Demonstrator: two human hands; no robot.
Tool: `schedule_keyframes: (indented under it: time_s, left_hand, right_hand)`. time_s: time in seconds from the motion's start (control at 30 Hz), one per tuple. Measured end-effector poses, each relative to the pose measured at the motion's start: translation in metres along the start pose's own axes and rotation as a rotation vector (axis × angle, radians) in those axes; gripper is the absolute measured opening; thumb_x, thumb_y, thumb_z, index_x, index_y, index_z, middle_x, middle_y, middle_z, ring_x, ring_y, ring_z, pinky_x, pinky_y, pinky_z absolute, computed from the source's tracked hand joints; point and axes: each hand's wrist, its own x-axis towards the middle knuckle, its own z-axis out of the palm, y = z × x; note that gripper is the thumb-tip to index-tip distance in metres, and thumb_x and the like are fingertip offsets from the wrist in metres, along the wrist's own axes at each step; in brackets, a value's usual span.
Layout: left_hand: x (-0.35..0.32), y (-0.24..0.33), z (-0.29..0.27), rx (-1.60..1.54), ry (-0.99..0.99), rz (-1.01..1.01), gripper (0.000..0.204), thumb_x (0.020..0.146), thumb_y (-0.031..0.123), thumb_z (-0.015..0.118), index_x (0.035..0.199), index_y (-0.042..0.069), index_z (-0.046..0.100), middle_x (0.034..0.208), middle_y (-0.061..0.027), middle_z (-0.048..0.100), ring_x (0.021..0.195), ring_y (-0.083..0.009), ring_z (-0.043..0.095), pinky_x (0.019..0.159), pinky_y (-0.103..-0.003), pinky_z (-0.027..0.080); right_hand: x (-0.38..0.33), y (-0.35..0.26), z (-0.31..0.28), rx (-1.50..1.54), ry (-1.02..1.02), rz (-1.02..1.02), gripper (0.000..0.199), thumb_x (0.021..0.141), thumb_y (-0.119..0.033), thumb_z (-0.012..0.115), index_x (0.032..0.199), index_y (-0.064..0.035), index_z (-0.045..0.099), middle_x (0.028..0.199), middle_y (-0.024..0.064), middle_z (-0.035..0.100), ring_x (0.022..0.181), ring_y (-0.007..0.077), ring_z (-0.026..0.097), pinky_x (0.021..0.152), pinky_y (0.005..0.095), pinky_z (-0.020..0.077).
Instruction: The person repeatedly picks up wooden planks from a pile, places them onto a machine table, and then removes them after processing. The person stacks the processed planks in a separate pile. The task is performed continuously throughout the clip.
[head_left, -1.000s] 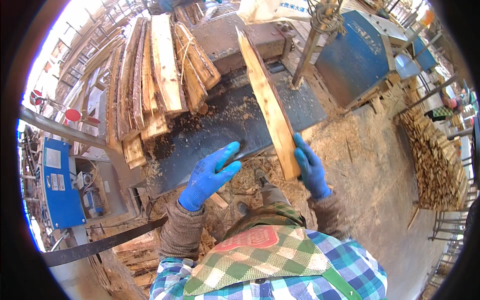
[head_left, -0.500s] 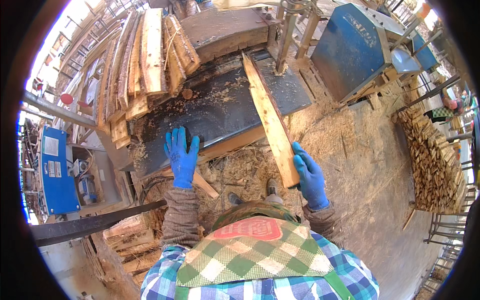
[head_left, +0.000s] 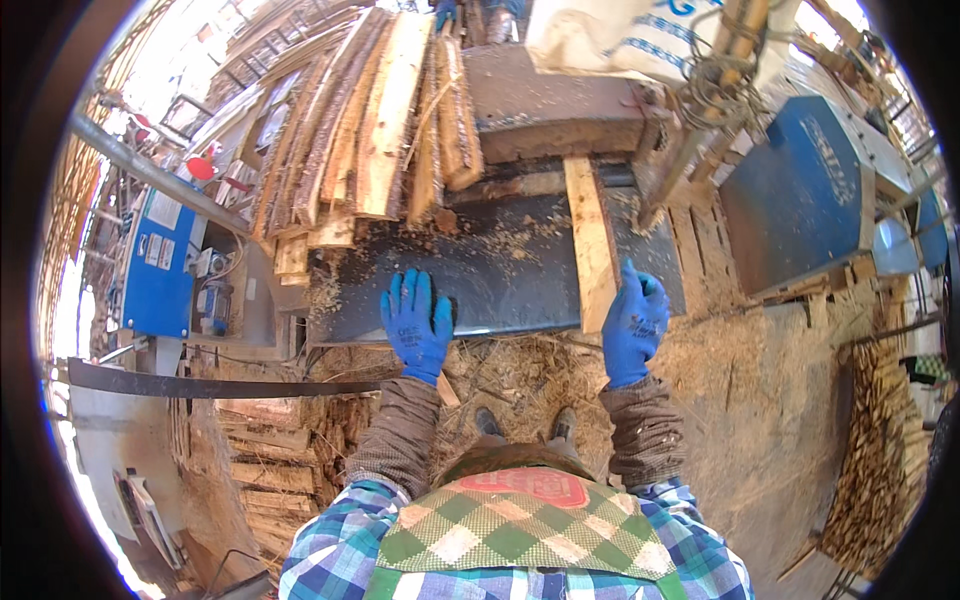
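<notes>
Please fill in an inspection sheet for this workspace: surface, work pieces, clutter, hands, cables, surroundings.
Surface: dark table, scattered with wood chips.
Work pieces: one plank lying on the table's right part, far end by the brown metal block; stacked boards at left.
Clutter: sawdust and scraps on the floor.
Hands: both gloved; left hand spread at the front edge, holding nothing; right hand beside the plank's near end, grip unclear.
Cables: wire wound round a slanted post.
Surroundings: blue machine and wood pile at right.
</notes>
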Motion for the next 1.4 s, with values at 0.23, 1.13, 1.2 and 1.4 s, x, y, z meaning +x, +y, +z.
schedule_keyframes:
  time_s: [0.23, 1.13, 1.2, 1.4]
  left_hand:
    - [-0.003, -0.002, -0.004, -0.060, -0.003, 0.008, 0.054, 0.099, 0.040, 0.053, 0.139, 0.005, 0.059, 0.147, -0.0189, 0.053, 0.139, -0.0416, 0.044, 0.117, -0.057, 0.028]
    - [-0.110, 0.075, -0.067, -1.562, -0.752, -0.268, 0.048, 0.106, 0.030, 0.051, 0.145, 0.003, 0.052, 0.144, -0.0149, 0.056, 0.130, -0.0245, 0.056, 0.109, -0.040, 0.047]
    - [-0.115, 0.074, -0.073, -1.387, -0.691, -0.017, 0.051, 0.107, 0.033, 0.049, 0.149, 0.004, 0.049, 0.150, -0.0147, 0.051, 0.135, -0.0272, 0.053, 0.112, -0.042, 0.047]
    - [-0.095, 0.102, -0.085, -1.845, -0.989, -0.882, 0.055, 0.107, 0.037, 0.051, 0.151, 0.004, 0.044, 0.146, -0.0167, 0.054, 0.132, -0.0294, 0.057, 0.106, -0.043, 0.053]
  right_hand:
    - [0.098, -0.032, 0.063, 0.206, -0.044, -0.065, 0.038, 0.098, -0.017, 0.063, 0.133, -0.0054, 0.062, 0.109, 0.0143, 0.065, 0.096, 0.0299, 0.064, 0.082, 0.0419, 0.0526]
    - [-0.188, -0.072, -0.091, 0.601, -0.587, 0.170, 0.062, 0.095, -0.027, 0.073, 0.151, -0.0184, 0.049, 0.160, 0.0279, 0.031, 0.135, 0.0435, 0.051, 0.104, 0.0452, 0.0494]
    - [-0.190, -0.058, -0.088, 0.588, -0.473, 0.168, 0.058, 0.095, -0.022, 0.073, 0.149, -0.0142, 0.052, 0.152, 0.0236, 0.047, 0.133, 0.0344, 0.056, 0.104, 0.0406, 0.0503]
    - [-0.121, -0.051, -0.067, 0.929, -0.244, 0.510, 0.043, 0.101, -0.018, 0.065, 0.141, -0.0019, 0.057, 0.136, 0.0147, 0.065, 0.121, 0.0172, 0.062, 0.101, 0.0318, 0.0514]
